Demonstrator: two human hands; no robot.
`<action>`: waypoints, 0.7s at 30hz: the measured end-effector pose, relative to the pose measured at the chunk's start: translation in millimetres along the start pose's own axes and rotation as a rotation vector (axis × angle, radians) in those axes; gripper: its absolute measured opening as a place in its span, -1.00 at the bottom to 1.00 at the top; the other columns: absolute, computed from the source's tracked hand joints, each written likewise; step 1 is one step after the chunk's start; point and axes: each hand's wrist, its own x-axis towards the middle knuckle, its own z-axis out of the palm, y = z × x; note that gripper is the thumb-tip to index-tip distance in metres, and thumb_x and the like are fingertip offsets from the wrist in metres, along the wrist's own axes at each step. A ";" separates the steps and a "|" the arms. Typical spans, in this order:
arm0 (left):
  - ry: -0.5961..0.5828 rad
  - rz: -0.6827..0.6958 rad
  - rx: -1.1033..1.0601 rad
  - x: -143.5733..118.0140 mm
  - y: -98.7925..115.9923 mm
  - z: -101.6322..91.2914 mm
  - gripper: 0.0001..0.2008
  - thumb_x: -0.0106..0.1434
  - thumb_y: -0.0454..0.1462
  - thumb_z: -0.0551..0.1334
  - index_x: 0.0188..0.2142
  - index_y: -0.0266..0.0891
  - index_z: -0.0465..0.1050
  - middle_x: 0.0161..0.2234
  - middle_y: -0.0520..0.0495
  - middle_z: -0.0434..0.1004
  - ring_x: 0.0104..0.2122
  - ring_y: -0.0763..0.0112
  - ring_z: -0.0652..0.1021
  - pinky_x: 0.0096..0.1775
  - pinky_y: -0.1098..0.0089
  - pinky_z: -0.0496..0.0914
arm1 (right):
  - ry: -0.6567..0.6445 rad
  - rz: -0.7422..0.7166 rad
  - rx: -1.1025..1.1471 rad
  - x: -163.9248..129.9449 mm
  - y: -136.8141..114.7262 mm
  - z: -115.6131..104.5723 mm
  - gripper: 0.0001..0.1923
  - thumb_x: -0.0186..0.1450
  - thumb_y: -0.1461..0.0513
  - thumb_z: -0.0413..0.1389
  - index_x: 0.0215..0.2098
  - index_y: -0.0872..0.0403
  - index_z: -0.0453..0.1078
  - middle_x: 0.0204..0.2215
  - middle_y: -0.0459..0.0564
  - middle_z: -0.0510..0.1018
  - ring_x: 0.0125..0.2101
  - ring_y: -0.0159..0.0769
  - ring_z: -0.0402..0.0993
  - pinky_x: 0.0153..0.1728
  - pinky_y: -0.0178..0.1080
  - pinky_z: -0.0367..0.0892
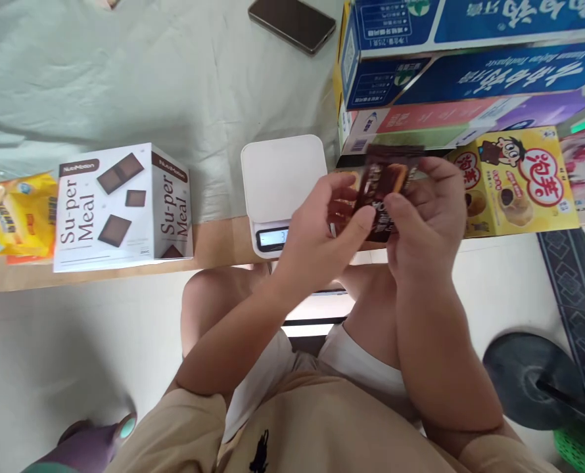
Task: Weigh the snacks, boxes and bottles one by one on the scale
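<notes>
Two hands meet on one small dark brown snack packet, which you hold up in the air just above the near edge of the counter, to the right of the white kitchen scale and in front of the yellow cartoon snack box. The packet's long axis runs roughly away from you, with its far end tipped up toward the stacked boxes and its near end pointing back toward your body; it is blurred, so its print cannot be read. Your left hand closes its grip on the packet's left side and lower end, thumb pressed across the front face and fingers curled behind. Your right hand closes on the right side, thumb on the front near the middle and fingers wrapped over the top edge. Neither grip is open; both pinch the wrapper firmly. To your left on the counter stands a white Su-per Meal box, well apart from your hands, with a yellow bag beside it. A dark phone lies far back on the pale green cloth.
</notes>
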 end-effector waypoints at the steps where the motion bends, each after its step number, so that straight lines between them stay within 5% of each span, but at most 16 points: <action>1: 0.002 -0.036 -0.048 1.2 -0.4 -7.2 -0.73 0.39 -0.19 0.30 0.04 -0.15 0.42 -0.08 -0.10 0.64 -0.13 0.34 0.66 -0.09 0.33 0.63 | -0.058 0.015 0.006 -3.5 0.0 7.4 -0.52 0.28 0.09 0.37 0.07 -0.10 0.31 -0.22 -0.15 0.58 -0.29 -0.37 0.59 -0.26 -0.24 0.57; 4: 0.041 -0.064 -0.081 2.9 0.5 -30.8 -0.83 0.37 -0.31 0.30 -0.05 -0.15 0.50 -0.19 -0.02 0.67 -0.23 0.42 0.67 -0.18 0.42 0.62 | -0.140 0.015 -0.024 -10.0 2.6 25.8 -0.55 0.33 0.03 0.33 0.09 -0.11 0.30 -0.16 -0.12 0.63 -0.27 -0.36 0.62 -0.23 -0.20 0.60; 9: 0.283 -0.066 0.071 10.4 2.8 -69.6 -0.85 0.33 -0.39 0.33 -0.12 -0.19 0.55 -0.31 0.03 0.69 -0.36 0.46 0.67 -0.27 0.44 0.60 | -0.089 -0.091 -0.134 -9.4 8.5 37.9 -0.77 0.43 0.13 0.20 0.02 -0.04 0.38 -0.15 -0.06 0.63 -0.16 -0.35 0.64 -0.13 -0.19 0.60; 15: 0.339 -0.162 0.278 21.6 -3.5 -86.0 -0.72 0.32 -0.34 0.36 0.03 -0.20 0.56 -0.25 0.00 0.73 -0.35 0.40 0.69 -0.31 0.40 0.56 | -0.006 -0.177 -0.228 -12.2 5.1 41.8 -0.82 0.36 0.24 0.17 -0.05 -0.01 0.42 -0.24 -0.08 0.59 -0.24 -0.36 0.60 -0.23 -0.24 0.54; 18: 0.283 -0.155 0.410 20.8 -3.6 -88.1 -0.75 0.33 -0.30 0.36 0.00 -0.19 0.61 -0.24 -0.02 0.73 -0.31 0.32 0.69 -0.22 0.30 0.58 | 0.027 -0.193 -0.274 -15.1 -0.5 43.9 -0.82 0.35 0.24 0.15 -0.07 -0.02 0.42 -0.26 -0.10 0.57 -0.26 -0.38 0.57 -0.22 -0.24 0.52; 21: 0.366 -0.028 0.616 16.8 -0.8 -97.3 -0.78 0.31 -0.19 0.42 -0.07 -0.16 0.66 -0.11 -0.12 0.71 -0.07 0.13 0.68 0.05 0.11 0.57 | 0.042 -0.219 -0.285 -17.1 -8.0 48.2 -0.84 0.34 0.25 0.14 -0.09 -0.01 0.42 -0.27 -0.11 0.55 -0.27 -0.39 0.55 -0.21 -0.25 0.50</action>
